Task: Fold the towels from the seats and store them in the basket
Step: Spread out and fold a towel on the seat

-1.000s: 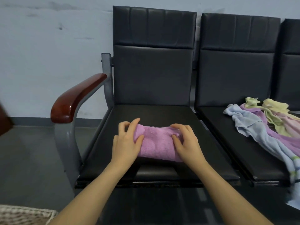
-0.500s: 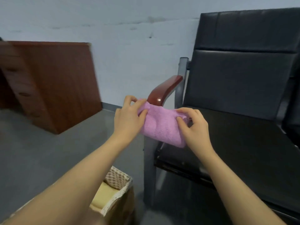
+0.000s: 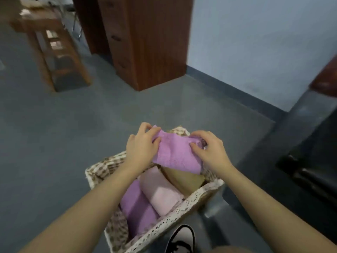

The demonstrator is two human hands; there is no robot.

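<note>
Fingers of both hands grip the folded purple towel (image 3: pixel 176 154), hiding the basket's (image 3: pixel 184 204) far end.

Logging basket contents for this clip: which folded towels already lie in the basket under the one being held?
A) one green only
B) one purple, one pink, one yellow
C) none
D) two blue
B: below the held purple towel, the basket holds a purple towel, a pink towel and a yellow towel.

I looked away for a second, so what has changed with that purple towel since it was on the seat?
The folded purple towel has been lifted off the black seat and carried left and down; it is now held over the basket, above the yellow towel. The left hand and right hand still grip its two ends, and it remains folded.
</note>
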